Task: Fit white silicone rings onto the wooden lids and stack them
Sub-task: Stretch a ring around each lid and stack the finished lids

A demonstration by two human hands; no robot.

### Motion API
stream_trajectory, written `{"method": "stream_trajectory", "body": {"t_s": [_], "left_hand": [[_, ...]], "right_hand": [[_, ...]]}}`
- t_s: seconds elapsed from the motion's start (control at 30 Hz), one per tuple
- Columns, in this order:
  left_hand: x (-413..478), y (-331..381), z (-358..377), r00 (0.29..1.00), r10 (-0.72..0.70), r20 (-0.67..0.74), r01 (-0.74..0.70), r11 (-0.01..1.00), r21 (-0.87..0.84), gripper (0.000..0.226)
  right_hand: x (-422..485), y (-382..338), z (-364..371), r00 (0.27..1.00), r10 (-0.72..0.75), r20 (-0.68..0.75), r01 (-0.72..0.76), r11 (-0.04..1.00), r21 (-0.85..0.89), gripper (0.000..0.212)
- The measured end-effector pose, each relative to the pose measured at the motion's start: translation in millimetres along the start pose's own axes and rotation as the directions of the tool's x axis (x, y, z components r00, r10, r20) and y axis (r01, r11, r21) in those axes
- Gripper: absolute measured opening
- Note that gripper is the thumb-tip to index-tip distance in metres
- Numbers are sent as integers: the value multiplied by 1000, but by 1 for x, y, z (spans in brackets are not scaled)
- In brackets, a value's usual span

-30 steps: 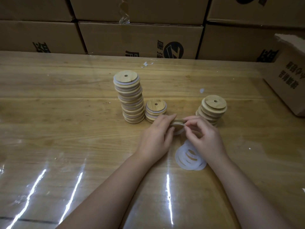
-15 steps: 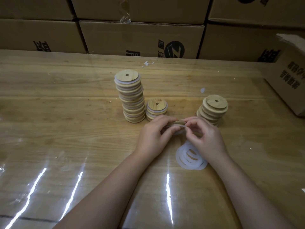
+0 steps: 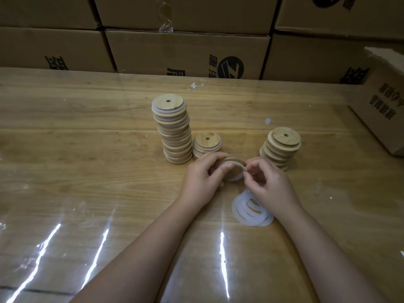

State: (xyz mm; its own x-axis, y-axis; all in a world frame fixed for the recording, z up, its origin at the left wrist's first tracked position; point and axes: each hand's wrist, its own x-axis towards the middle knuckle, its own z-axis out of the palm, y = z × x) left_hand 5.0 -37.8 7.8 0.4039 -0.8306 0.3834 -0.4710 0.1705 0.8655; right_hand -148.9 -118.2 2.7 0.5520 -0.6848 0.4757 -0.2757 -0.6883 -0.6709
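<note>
Left of the work zone, on the wooden table (image 3: 87, 149): tall stack of ringed lids (image 3: 175, 132), leaning a bit, with a short ringed stack (image 3: 207, 143) just beside it on the right. Just near of those, left hand (image 3: 202, 178) grips the lid in work (image 3: 233, 160) by its rim, thumb across the near face, lid tilted on edge above the table. White silicone ring (image 3: 237, 177) is partly on: looks seated along the lower edge, lifted clear at the upper right. Right hand (image 3: 269, 182) pinches that loose stretch between thumb and forefinger, other fingers curled. My read of the step: get the last arc over the rim. To do it well, pin the seated part with the left thumb so it can't roll off, stretch only enough to clear the edge, walk it round, then check for twist. Loose rings (image 3: 251, 209) lie piled near of the right hand. Further right, stack of bare lids (image 3: 281, 147), well apart from the ringed ones. Finished lid should go on the short stack, since the tall one looks tippy. Cardboard box (image 3: 380, 110) at the far right.
</note>
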Motion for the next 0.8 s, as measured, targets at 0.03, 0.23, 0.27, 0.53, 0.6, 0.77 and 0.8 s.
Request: {"method": "stream_trajectory", "body": {"t_s": [0.03, 0.23, 0.27, 0.53, 0.6, 0.77, 0.8], "left_hand": [[0, 0, 0, 1000, -20, -1, 20, 1000, -22, 14], [2, 1, 0, 995, -96, 5, 96, 989, -113, 13], [2, 1, 0, 995, -97, 6, 97, 988, -117, 13], [2, 1, 0, 999, -36, 6, 36, 994, -100, 16], [1, 1, 0, 999, -35, 9, 36, 994, -101, 15], [2, 3, -1, 997, -73, 35, 77, 990, -122, 13], [2, 3, -2, 995, -89, 36, 93, 987, -134, 13]], "right_hand": [[0, 0, 0, 1000, 1, -3, -1, 1000, 0, 10], [1, -3, 0, 999, 47, -27, -45, 996, 74, 17], [2, -3, 0, 998, 57, -27, -54, 994, 93, 17], [2, 2, 1, 992, 120, -36, -112, 978, 177, 21], [3, 2, 1, 991, 126, -35, -118, 976, 183, 28], [2, 4, 2, 993, 119, -12, -115, 979, 168, 23], [2, 5, 2, 994, 109, -5, -107, 982, 157, 19]]}}
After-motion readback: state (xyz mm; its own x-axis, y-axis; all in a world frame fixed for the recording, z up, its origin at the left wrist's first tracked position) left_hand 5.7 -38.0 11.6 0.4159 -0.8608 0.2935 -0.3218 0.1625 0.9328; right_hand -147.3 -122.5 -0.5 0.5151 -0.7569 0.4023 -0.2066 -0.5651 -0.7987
